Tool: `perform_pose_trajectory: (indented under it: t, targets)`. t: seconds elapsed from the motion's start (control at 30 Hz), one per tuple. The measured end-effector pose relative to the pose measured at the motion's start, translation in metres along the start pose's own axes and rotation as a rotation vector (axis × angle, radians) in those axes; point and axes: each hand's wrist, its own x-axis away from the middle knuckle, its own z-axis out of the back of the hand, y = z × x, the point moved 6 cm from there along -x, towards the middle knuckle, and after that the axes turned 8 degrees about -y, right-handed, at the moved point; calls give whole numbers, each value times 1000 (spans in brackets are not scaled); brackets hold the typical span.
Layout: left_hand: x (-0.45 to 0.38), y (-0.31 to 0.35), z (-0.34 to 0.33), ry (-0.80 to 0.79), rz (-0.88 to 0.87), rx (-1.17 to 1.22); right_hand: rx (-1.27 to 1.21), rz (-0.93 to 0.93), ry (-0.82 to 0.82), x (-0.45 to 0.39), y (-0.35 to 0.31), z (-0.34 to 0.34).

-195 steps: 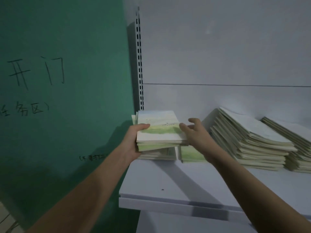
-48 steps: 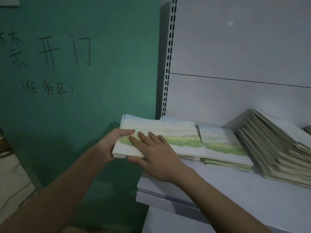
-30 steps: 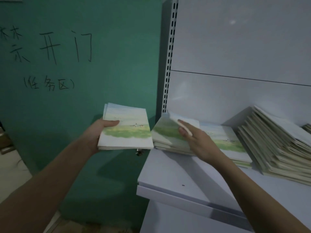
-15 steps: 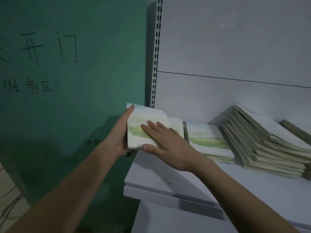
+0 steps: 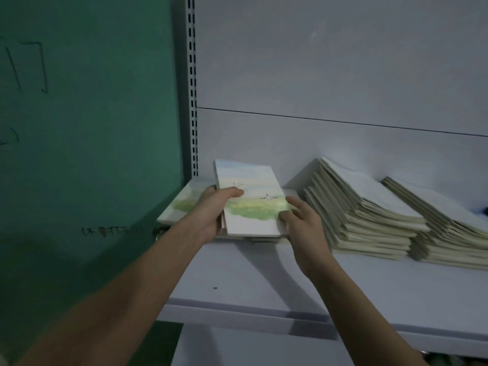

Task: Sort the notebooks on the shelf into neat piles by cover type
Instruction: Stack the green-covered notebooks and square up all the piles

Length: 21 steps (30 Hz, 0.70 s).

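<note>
A small stack of notebooks with a green-meadow cover point(image 5: 250, 204) sits at the left end of the white shelf point(image 5: 264, 281). My left hand point(image 5: 214, 212) grips its left edge, thumb on the top cover. My right hand point(image 5: 301, 220) holds its right edge with curled fingers. More meadow-cover notebooks point(image 5: 182, 204) lie underneath and to the left, partly hidden. Two tall slanted piles of plain pale-cover notebooks point(image 5: 361, 207) point(image 5: 449, 228) stand to the right.
A green wall point(image 5: 87, 128) with handwritten marks borders the shelf on the left. A perforated upright rail point(image 5: 192, 88) and a white back panel point(image 5: 330, 75) close the shelf behind. The shelf's front edge point(image 5: 264, 315) runs below my forearms.
The held stack has moved right, onto the meadow-cover pile on the shelf. My right hand has shifted from lying flat on the cover to holding the stack's right edge.
</note>
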Motion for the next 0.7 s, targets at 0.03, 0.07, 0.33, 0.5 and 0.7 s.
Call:
perform_pose_trajectory:
  t: [0.03,0.07,0.33,0.5,0.7]
  targets:
    - [-7,2,-8,-2,-21,-34,8,24,48,-2,-2,9]
    - [-14,4,-16,-14,-47,-78,17,56,90,-4,-6,16]
    - [-37,-9,-69,59,-416,-1002,377,82,218,-27,9,40]
    - [-17,-36,-70,117,-710,-1297,572,130,243,-29,13,43]
    - [-14,-55,-85,64,-711,-1597,744,156,213,-40,21,46]
